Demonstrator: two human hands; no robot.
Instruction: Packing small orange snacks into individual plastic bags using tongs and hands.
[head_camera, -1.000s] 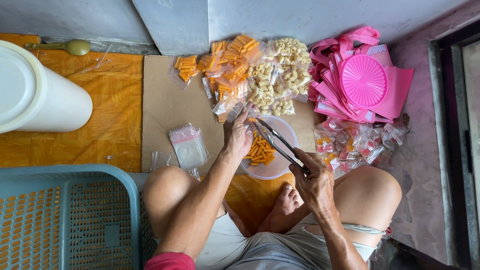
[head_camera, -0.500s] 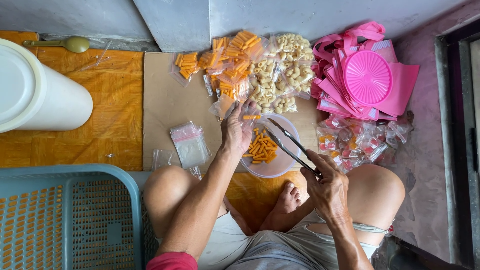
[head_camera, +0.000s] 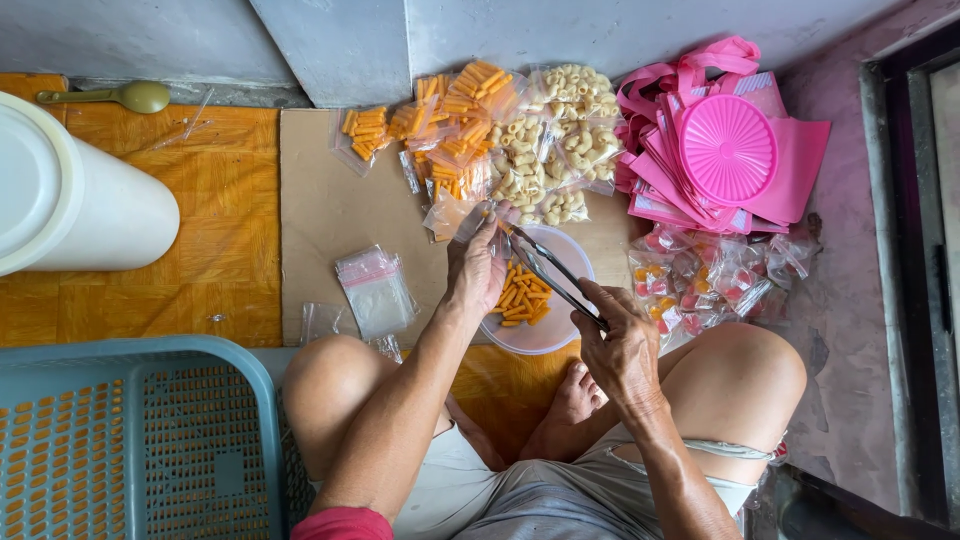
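1. While the left hand (head_camera: 478, 272) is pinching the mouth of a small clear bag (head_camera: 462, 217) open, its fingers (head_camera: 487, 228) curled closed on the plastic, the right hand (head_camera: 622, 345) is gripping a pair of metal tongs (head_camera: 552, 275), whose tips are reaching the bag's mouth with what looks like one orange snack stick between them.
2. The bag is hanging just above the far rim of the clear bowl (head_camera: 552, 335), which is sitting on a cardboard sheet (head_camera: 330, 205) on the floor between the person's knees.
3. Judging by the piles, the bagging is lying well underway: filled bags of orange sticks (head_camera: 455, 115) and filled bags of pale curled snacks (head_camera: 555, 140) are stacking up beyond the bowl, too overlapped to count exactly.
4. A loose heap of orange sticks is remaining in the bowl, so filling is not finished.
5. One flat stack of empty zip bags (head_camera: 375, 290) is waiting left of the bowl, with two or so loose ones beside it.
6. Counted singly: one bowl, one pair of tongs, one white bucket (head_camera: 90, 210), one teal basket (head_camera: 130, 440), one round pink lid (head_camera: 727, 150) atop a pile of pink bags (head_camera: 790, 165).
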